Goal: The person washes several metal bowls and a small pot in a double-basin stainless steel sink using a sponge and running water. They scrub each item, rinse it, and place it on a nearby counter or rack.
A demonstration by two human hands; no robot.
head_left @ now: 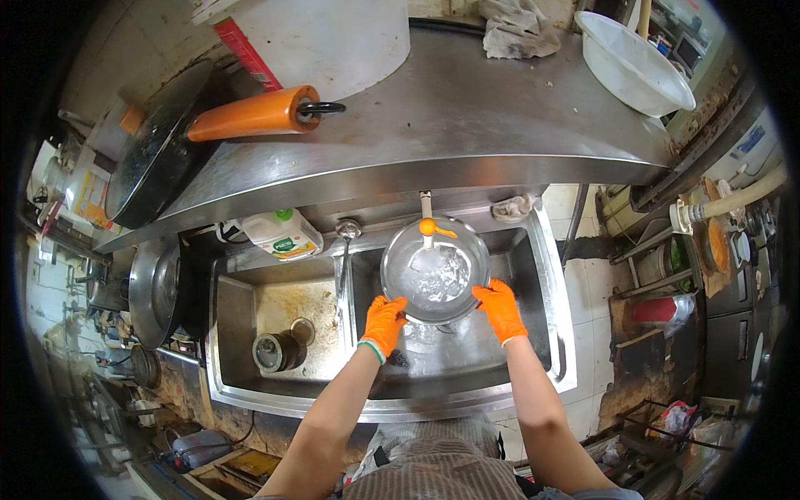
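Observation:
A round metal basin (pixel 394 275) with water (pixel 440 275) in it is held over the right compartment of a stainless steel double sink (pixel 462 369). My left hand (pixel 384 322), in an orange glove, grips the rim at the lower left. On the lower right of the rim, my right hand (pixel 502 310) grips it in a matching glove. A white faucet with an orange lever handle (pixel 428 226) reaches over the basin's far side. The water's surface below the spout looks stirred. My fingertips under the rim are partly hidden.
In the left compartment sits a dark round container (pixel 269 353); a ladle (pixel 345 247) lies along the divider. Behind stand a white plastic jug (pixel 284 234) and a crumpled cloth (pixel 512 208). A steel shelf (pixel 437 119) overhangs, bearing an orange-handled pan (pixel 165 150) and a white tub (pixel 631 62).

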